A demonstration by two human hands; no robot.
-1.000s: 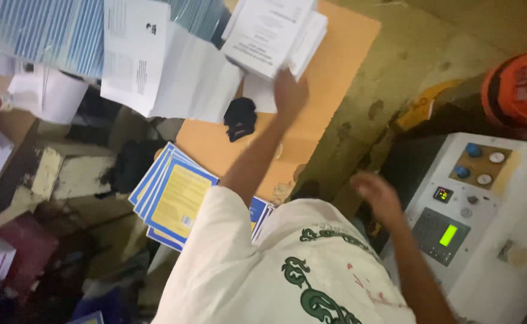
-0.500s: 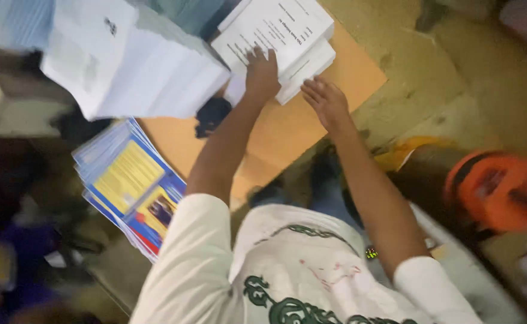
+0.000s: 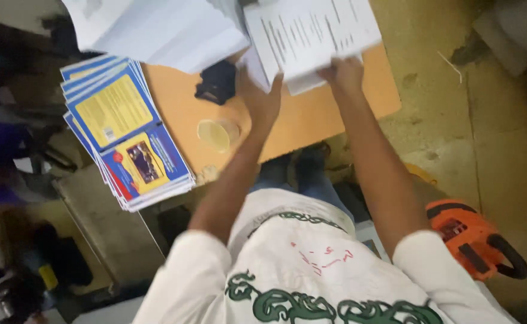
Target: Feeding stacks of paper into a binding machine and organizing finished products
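Both my arms reach forward over an orange table (image 3: 311, 120). My left hand (image 3: 261, 99) grips the near left edge of a stack of white printed sheets (image 3: 311, 33). My right hand (image 3: 345, 75) holds the same stack at its near right edge. The stack is blurred and sits tilted at the table's far side. Next to it on the left lies a larger pile of white paper (image 3: 161, 30).
A fanned pile of blue and yellow booklets (image 3: 125, 135) overhangs the table's left end. A small clear cup (image 3: 217, 133) and a black object (image 3: 218, 84) sit near my left wrist. An orange power tool (image 3: 473, 240) lies on the floor at right.
My right hand left the machine's control panel and joined my left hand on the sheet stack. The view swung left, and the machine is out of sight.
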